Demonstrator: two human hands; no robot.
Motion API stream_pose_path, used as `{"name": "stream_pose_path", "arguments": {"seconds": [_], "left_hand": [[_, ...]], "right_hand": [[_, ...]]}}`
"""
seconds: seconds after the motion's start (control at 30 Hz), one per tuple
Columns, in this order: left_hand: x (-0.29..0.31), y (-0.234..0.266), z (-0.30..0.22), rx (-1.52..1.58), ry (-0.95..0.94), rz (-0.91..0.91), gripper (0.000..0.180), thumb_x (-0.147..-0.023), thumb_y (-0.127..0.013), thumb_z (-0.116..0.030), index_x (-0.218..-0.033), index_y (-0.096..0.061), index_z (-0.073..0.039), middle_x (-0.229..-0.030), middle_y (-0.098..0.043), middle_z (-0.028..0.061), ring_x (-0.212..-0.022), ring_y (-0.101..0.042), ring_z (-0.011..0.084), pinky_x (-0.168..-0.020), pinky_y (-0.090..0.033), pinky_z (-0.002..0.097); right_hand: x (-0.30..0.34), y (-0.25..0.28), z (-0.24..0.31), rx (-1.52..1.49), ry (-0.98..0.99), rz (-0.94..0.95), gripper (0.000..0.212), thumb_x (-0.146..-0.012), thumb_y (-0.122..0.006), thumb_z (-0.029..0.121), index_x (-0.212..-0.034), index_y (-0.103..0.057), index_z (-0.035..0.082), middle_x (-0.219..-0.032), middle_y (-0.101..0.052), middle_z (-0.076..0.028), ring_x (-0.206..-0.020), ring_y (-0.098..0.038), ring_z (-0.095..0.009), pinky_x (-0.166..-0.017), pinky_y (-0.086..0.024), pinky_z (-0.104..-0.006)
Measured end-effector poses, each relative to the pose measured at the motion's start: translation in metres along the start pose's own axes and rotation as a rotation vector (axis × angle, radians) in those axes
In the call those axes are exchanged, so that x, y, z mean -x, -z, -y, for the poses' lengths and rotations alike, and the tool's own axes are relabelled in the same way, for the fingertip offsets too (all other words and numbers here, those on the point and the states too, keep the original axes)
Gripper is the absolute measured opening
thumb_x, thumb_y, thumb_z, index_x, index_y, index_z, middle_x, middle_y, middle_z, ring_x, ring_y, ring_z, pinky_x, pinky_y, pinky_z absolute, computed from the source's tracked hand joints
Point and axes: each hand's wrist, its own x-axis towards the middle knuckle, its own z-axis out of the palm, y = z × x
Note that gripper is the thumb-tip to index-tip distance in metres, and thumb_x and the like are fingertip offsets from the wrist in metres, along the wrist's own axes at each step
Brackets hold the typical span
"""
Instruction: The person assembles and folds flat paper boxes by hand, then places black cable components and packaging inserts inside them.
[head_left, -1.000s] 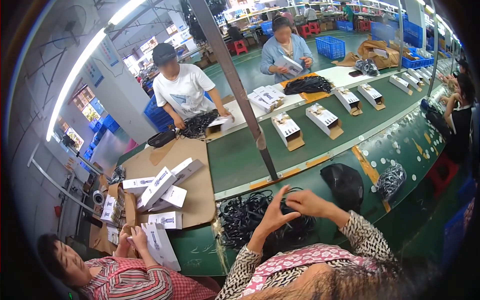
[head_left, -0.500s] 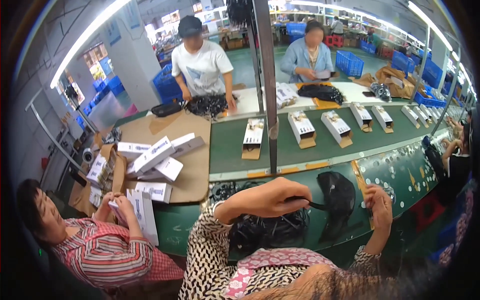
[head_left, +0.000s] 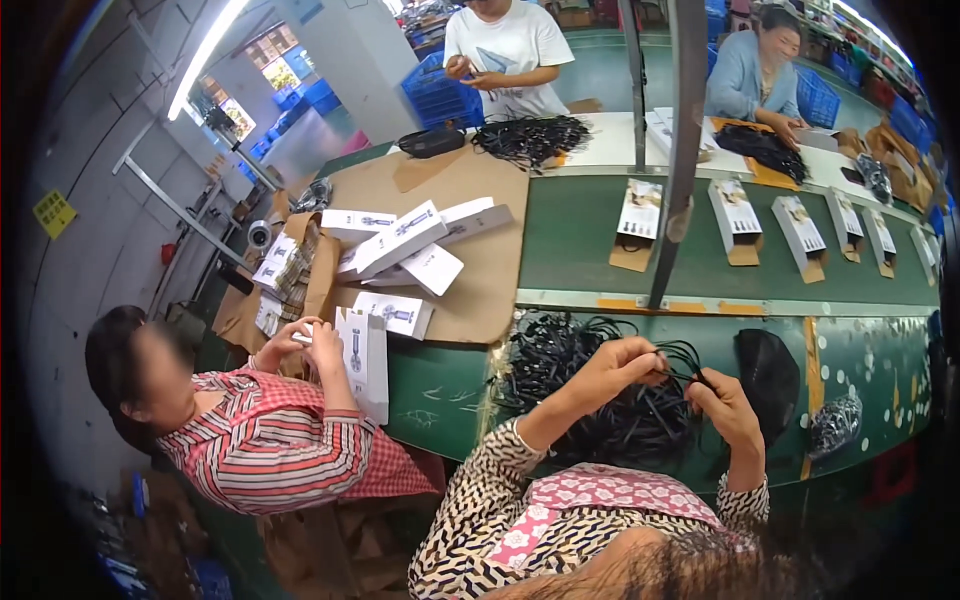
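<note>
A thin black cable (head_left: 682,352), bent into loops, spans the gap between my two hands over the green bench. My left hand (head_left: 625,366) pinches one side of the loops between thumb and fingers. On the other side, my right hand (head_left: 730,408) has its fingers closed on the same cable. Below and left of my hands lies a tangled heap of black cables (head_left: 560,375). A black pouch (head_left: 768,385) lies just beyond my right hand, and a clear plastic bag of small items (head_left: 836,424) rests farther right.
Cardboard (head_left: 470,290) at left carries several white boxes (head_left: 400,240). A co-worker (head_left: 290,440) stands left, handling something small. More boxes (head_left: 735,215) stand along the green belt behind a metal post (head_left: 680,150). Two people work across it.
My hands have come together, and my right hand has closed on the looped cable. The view has swung left. The person across in white has raised both hands off the black heap.
</note>
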Motion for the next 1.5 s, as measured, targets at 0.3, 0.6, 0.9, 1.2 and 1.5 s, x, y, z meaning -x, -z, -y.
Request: {"name": "stream_pose_path", "arguments": {"seconds": [0.3,0.6,0.9,1.2,1.5], "left_hand": [[0.035,0.101,0.061,0.376,0.561,0.151,0.037,-0.088,-0.057,-0.021,-0.118,-0.049,-0.001,-0.099,-0.058,0.0061,-0.088,-0.056,0.0159,-0.080,-0.046,0.0284],[-0.006,0.323,-0.009,-1.849,0.535,-1.086,0.089,-0.067,-0.074,-0.035,-0.140,-0.024,-0.018,-0.138,-0.023,0.0287,-0.125,-0.019,0.0519,-0.101,-0.016,0.0595],[0.016,0.427,0.029,-1.834,0.620,-1.001,0.059,-0.078,-0.059,-0.029,-0.133,-0.038,-0.021,-0.133,-0.033,0.0202,-0.118,-0.033,0.0438,-0.099,-0.027,0.0563],[0.026,0.427,0.055,-2.257,0.502,-0.659,0.051,-0.082,-0.050,-0.021,-0.132,-0.039,-0.024,-0.140,-0.024,0.0237,-0.130,-0.016,0.0457,-0.100,-0.011,0.0657],[-0.004,0.382,0.015,-2.333,0.111,-0.875,0.019,-0.081,-0.050,-0.013,-0.098,-0.055,-0.007,-0.087,-0.057,0.0125,-0.085,-0.056,0.0286,-0.072,-0.042,0.0397]], "right_hand": [[-0.097,-0.097,-0.046,-0.875,-0.186,0.041,0.034,-0.094,-0.047,0.032,-0.069,-0.044,0.009,-0.064,-0.048,0.000,-0.055,-0.044,-0.011,-0.050,-0.038,-0.0255],[-0.061,-0.086,-0.093,-0.952,-0.565,0.022,0.037,-0.094,-0.044,0.039,-0.072,-0.037,0.011,-0.059,-0.038,-0.001,-0.046,-0.028,-0.011,-0.042,-0.027,-0.0265],[-0.035,-0.092,-0.092,-0.834,-0.699,0.184,0.027,-0.095,-0.044,0.031,-0.091,-0.051,0.006,-0.057,-0.030,0.003,-0.050,-0.029,-0.007,-0.047,-0.028,-0.0235],[-0.005,-0.093,-0.091,-0.766,-0.679,0.164,0.027,-0.092,-0.050,0.023,-0.084,-0.057,-0.002,-0.054,-0.032,0.005,-0.048,-0.028,-0.005,-0.046,-0.026,-0.0216],[0.012,-0.099,-0.073,-0.924,-0.601,-0.046,0.019,-0.092,-0.052,0.017,-0.099,-0.053,0.000,-0.070,-0.049,-0.003,-0.051,-0.038,-0.009,-0.046,-0.035,-0.0219]]}}
